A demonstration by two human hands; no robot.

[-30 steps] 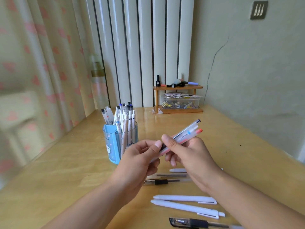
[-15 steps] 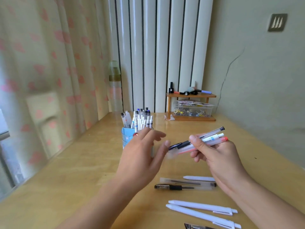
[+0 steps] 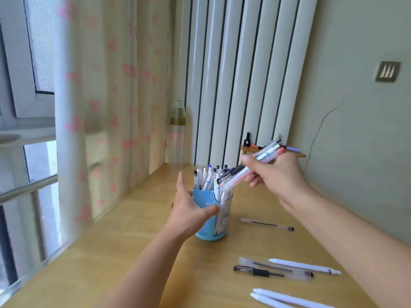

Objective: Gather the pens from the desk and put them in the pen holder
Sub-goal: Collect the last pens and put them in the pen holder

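Observation:
A blue and clear pen holder (image 3: 208, 227) stands on the wooden desk (image 3: 138, 245), filled with several upright pens. My left hand (image 3: 189, 207) wraps around its left side, thumb across the front. My right hand (image 3: 275, 174) grips a bundle of pens (image 3: 249, 167), tilted with the tips down at the holder's rim. Loose pens lie on the desk: a clear one (image 3: 266, 224) right of the holder, a black-grip pen (image 3: 262, 272), a clear pen (image 3: 278, 266), a white pen (image 3: 304, 266), and two white pens (image 3: 287, 300) near the front edge.
A small wooden shelf (image 3: 298, 154) stands against the back wall behind my right hand. A clear bottle (image 3: 176, 138) stands at the desk's far left corner by the curtain. The wall runs along the desk's right side.
The view has swung left and closer. My left hand went from open in the air to holding the pen holder. My right hand carried the pen bundle over to the holder's rim.

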